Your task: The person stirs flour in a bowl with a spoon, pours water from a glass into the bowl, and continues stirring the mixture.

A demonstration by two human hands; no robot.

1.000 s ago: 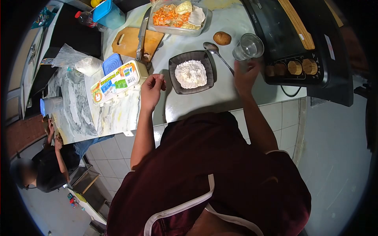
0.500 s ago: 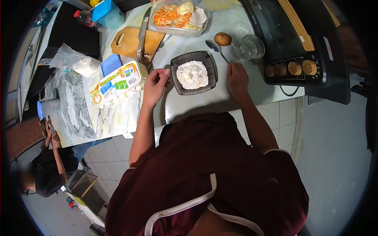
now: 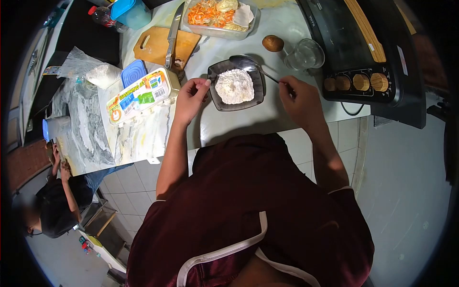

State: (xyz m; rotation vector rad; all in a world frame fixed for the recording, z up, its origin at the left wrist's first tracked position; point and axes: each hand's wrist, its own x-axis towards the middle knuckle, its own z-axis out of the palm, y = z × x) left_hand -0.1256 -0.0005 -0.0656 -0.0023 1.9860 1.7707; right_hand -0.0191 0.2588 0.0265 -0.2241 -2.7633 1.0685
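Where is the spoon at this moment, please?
In the head view, the spoon is right of centre, its handle in the right hand and its head over the far edge of the dark bowl.

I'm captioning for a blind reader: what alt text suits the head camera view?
A right hand holds a spoon over the rim of a dark bowl of white powder, the left hand beside it. Beyond are a potato, a glass, a knife on a board and a tub of shredded food.
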